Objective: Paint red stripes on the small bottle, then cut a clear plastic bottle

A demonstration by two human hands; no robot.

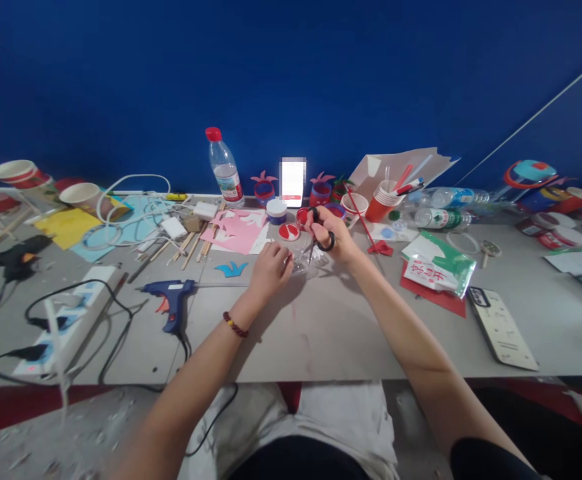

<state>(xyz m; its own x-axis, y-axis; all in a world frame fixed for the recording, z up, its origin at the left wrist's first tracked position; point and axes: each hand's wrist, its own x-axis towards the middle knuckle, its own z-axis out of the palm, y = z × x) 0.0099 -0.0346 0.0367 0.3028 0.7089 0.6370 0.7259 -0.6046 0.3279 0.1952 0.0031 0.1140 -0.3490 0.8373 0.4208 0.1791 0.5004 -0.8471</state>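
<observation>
My right hand (338, 237) is closed round a pair of scissors (313, 251) with black handles, blades pointing down. My left hand (269, 272) is closed, its fingertips curled together near the blades; a speck of red shows there, too small to name. Clear plastic (301, 265) lies beside those fingers, under the scissors; I cannot tell whether the left hand grips it. Just behind are a round red piece with white marks (289, 231) and a white-topped blue tub (277, 211). A blue crown-shaped cutout (231, 269) rests left of my left hand.
A blue glue gun (171, 297) and a white power strip (73, 320) with trailing cables lie left. At the back stand a water bottle (225, 170), a lit phone screen (293, 180) and orange paper cups (383, 203). A phone (503, 328) lies front right.
</observation>
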